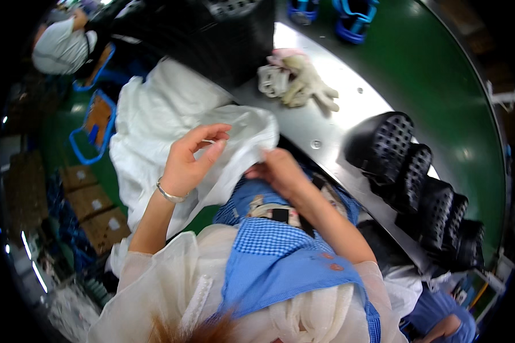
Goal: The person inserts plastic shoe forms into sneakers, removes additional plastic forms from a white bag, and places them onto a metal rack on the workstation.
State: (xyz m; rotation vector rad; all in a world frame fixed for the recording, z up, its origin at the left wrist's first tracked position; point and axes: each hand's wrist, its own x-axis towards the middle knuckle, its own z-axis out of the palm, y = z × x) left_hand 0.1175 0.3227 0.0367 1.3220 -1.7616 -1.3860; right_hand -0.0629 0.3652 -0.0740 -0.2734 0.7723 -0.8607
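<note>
A large white woven sack [154, 108] hangs in loose folds in front of me, with its mouth spread toward the metal tabletop. My right hand [276, 170] has its fingers closed on the sack's rim on the right side. Over the sack, my left hand [191, 157] has a silvery bracelet at the wrist. Its fingers curl toward the thumb around something thin and white, too small to make out. On the metal tabletop [340, 128] beyond the sack lies a bundle of pale work gloves [300, 80].
Black shoes [418, 183] with holed soles line the table's right side, beside a green belt [440, 74]. Blue shoes [352, 23] sit farther back. A bulky black object [212, 46] stands behind the sack. Blue-framed stools [97, 123] and cardboard boxes [94, 208] are at left; another person [446, 317] is at lower right.
</note>
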